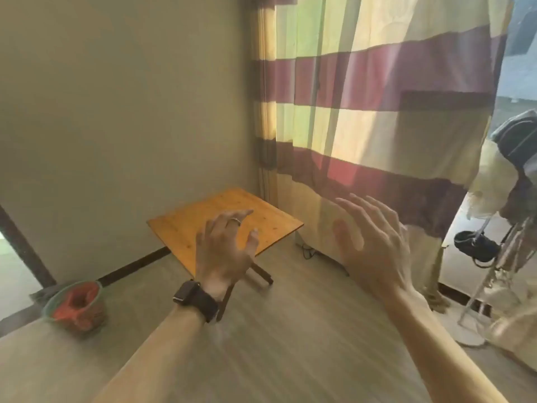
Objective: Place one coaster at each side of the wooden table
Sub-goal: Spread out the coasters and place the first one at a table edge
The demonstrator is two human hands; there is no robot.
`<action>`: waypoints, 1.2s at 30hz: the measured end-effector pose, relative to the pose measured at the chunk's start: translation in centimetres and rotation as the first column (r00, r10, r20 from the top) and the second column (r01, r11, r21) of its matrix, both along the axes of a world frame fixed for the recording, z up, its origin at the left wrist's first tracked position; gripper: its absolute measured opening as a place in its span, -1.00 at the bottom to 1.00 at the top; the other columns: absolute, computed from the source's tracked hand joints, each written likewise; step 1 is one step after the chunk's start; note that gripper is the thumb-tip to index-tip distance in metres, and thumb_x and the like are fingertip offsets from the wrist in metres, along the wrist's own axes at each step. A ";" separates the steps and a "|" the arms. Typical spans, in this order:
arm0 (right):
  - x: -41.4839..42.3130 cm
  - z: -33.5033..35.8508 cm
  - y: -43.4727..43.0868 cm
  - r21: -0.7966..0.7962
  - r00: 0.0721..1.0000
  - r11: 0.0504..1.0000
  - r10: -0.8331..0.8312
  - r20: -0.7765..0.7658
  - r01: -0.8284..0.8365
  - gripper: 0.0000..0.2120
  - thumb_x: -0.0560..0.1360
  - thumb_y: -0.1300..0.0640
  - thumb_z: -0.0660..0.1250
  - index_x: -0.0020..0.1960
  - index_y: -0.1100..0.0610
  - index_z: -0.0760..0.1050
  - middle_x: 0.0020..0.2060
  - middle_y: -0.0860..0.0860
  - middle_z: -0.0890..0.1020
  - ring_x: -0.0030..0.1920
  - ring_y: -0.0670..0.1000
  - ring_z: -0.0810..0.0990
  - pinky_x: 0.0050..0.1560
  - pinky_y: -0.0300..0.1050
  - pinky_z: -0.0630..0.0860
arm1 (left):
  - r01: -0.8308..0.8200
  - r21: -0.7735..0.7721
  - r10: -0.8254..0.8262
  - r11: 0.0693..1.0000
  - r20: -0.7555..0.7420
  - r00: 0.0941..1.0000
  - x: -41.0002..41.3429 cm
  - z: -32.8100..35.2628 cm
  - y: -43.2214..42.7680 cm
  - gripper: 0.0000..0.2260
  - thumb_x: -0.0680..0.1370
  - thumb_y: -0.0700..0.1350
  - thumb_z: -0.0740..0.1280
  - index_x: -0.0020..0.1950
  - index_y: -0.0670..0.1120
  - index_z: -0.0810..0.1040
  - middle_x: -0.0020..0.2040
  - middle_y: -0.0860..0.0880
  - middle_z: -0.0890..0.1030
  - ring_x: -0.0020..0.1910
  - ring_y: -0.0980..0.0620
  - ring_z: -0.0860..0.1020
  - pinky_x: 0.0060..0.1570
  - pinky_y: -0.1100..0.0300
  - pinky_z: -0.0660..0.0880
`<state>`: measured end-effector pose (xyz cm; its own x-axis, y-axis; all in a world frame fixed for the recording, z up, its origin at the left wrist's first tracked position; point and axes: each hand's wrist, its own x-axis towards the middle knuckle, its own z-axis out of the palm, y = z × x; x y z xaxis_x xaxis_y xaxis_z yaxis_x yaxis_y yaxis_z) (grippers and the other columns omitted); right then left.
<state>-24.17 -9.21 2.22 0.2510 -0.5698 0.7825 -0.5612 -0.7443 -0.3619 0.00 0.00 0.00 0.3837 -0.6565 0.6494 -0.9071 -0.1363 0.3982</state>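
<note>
A small square wooden table (203,216) stands low in the corner of the room, its bare top tilted toward me. My left hand (223,251), with a ring and a dark watch on the wrist, hovers over the table's near right part, fingers spread and holding nothing. My right hand (374,242) is raised to the right of the table in front of the curtain, palm open and fingers apart, also holding nothing. I see no coaster in this blurred view.
A striped curtain (377,112) hangs right behind the table. A round basket with red contents (77,303) sits on the floor at the left by the wall. A drying rack with clothes (499,257) stands at the far right.
</note>
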 end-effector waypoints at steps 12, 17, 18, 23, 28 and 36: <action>5.4 -19.4 -1.7 0.426 0.926 0.904 0.133 -0.353 0.033 -0.63 0.57 -0.21 0.17 0.24 -0.14 0.61 0.28 -0.10 0.63 0.39 0.04 0.44 0.29 0.15 0.41 | -0.021 0.460 0.128 0.888 -0.203 0.971 3.3 -20.4 -0.7 -0.62 0.53 0.12 0.25 0.32 0.09 0.50 0.23 0.04 0.61 0.24 0.01 0.50 0.23 -0.01 0.46; 10.3 -24.2 -5.2 0.519 0.895 0.851 0.171 -0.413 0.078 -0.68 0.58 -0.18 0.22 0.23 -0.14 0.62 0.26 -0.12 0.63 0.37 0.01 0.44 0.27 0.09 0.40 | 0.000 0.521 0.147 0.853 -0.241 0.959 7.9 -24.0 -5.0 -0.64 0.54 0.09 0.27 0.31 0.06 0.52 0.25 0.02 0.60 0.26 -0.02 0.51 0.25 -0.03 0.45; 11.4 -24.8 -6.1 0.533 0.890 0.841 0.171 -0.422 0.090 -0.69 0.58 -0.17 0.23 0.24 -0.14 0.61 0.26 -0.12 0.63 0.37 0.01 0.44 0.27 0.08 0.39 | 0.008 0.529 0.147 0.849 -0.250 0.957 9.1 -24.4 -6.1 -0.64 0.54 0.09 0.27 0.31 0.06 0.52 0.25 0.02 0.60 0.26 -0.02 0.50 0.25 -0.02 0.44; 17.1 -26.6 -11.5 0.597 0.866 0.784 0.170 -0.470 0.169 -0.67 0.59 -0.17 0.24 0.28 -0.13 0.59 0.27 -0.12 0.63 0.37 0.01 0.45 0.30 0.08 0.40 | 0.037 0.562 0.157 0.827 -0.294 0.943 16.1 -25.5 -11.7 -0.64 0.54 0.08 0.26 0.32 0.07 0.51 0.26 0.02 0.59 0.28 -0.02 0.48 0.26 -0.01 0.39; 23.4 -27.5 -17.7 0.624 0.857 0.756 0.174 -0.485 0.199 -0.63 0.60 -0.18 0.20 0.33 -0.13 0.55 0.28 -0.12 0.62 0.38 0.02 0.44 0.31 0.10 0.40 | 0.044 0.604 0.185 0.795 -0.312 0.932 22.9 -26.4 -17.9 -0.65 0.54 0.06 0.26 0.32 0.07 0.51 0.26 0.04 0.59 0.28 0.00 0.47 0.27 0.00 0.40; 33.8 -29.6 -30.4 0.691 0.833 0.707 0.286 -0.474 0.151 -0.63 0.61 -0.20 0.18 0.35 -0.17 0.53 0.31 -0.16 0.59 0.42 0.01 0.37 0.36 0.10 0.32 | -0.002 0.643 0.262 0.765 -0.309 0.914 31.1 -29.0 -29.5 -0.65 0.54 0.06 0.26 0.32 0.07 0.51 0.28 0.02 0.58 0.28 -0.03 0.46 0.21 0.02 0.44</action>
